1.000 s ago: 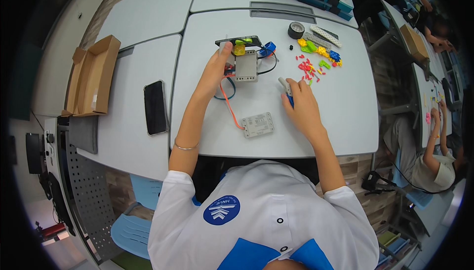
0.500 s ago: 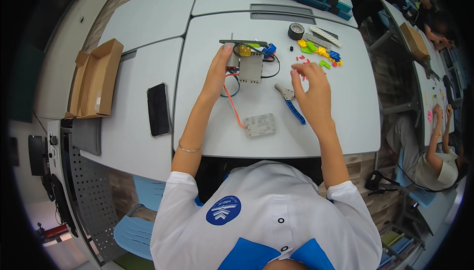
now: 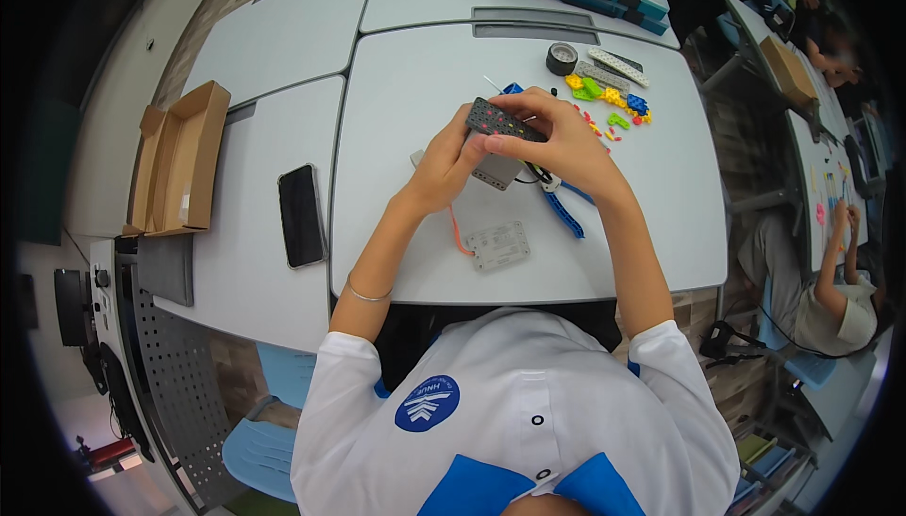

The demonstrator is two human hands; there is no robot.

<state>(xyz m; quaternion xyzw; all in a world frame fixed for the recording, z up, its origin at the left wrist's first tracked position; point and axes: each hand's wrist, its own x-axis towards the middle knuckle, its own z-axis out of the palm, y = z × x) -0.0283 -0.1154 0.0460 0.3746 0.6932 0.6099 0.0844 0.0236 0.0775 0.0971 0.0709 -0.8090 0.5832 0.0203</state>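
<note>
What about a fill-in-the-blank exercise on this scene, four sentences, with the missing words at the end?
1. The left hand and the right hand hold the dark perforated plate, so ____ hands are on it.
2. The cable at the left end of the light-grey module is coloured ____.
3. The plier-like tool has handles coloured ____.
4. The smartphone lies nearer to the ____ hand than to the other.

Missing words: two; orange; blue; left.

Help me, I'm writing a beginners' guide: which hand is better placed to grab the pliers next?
Probably the right hand: the pliers lie next to its wrist, which partly hides them, while the left hand is farther off. Both hands hold the dark plate, so the right must let go first.
</note>
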